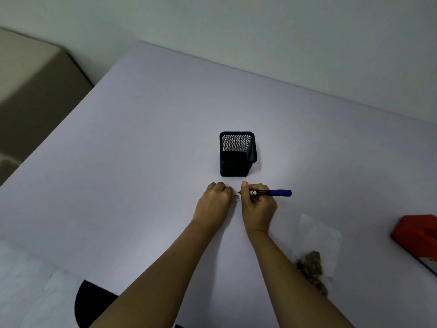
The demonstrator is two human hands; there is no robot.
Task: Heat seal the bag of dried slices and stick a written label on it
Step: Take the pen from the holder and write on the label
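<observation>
We have the small white label (236, 198) lying flat on the counter (142, 162), roughly midway across it and just in front of the black mesh pen cup (237, 153). Our left hand (216, 200) is curled into a loose fist with its fingertips pressing on the label's left end, holding nothing else. Our right hand (257, 204) is closed around a blue marker (269, 192), the tip down on the label's right part and the capped end pointing toward the right edge. The bag of dried slices (314, 254) lies well apart, near the front right of the counter, beside our right forearm; its top is clear film and we cannot tell whether it is sealed. The red heat sealer (418, 235) sits at the right edge. The chief risk, as we judge it, is the label sliding or lifting under the marker stroke, since it is tiny and pinned at one end only; that would smear or distort the writing. Our right palm could also drag across wet ink. The marks on the label are too small for us to read, so we cannot say how much is written. Later, peeling such a small sticker could curl it, and our right forearm could nudge the bag toward the front edge.
</observation>
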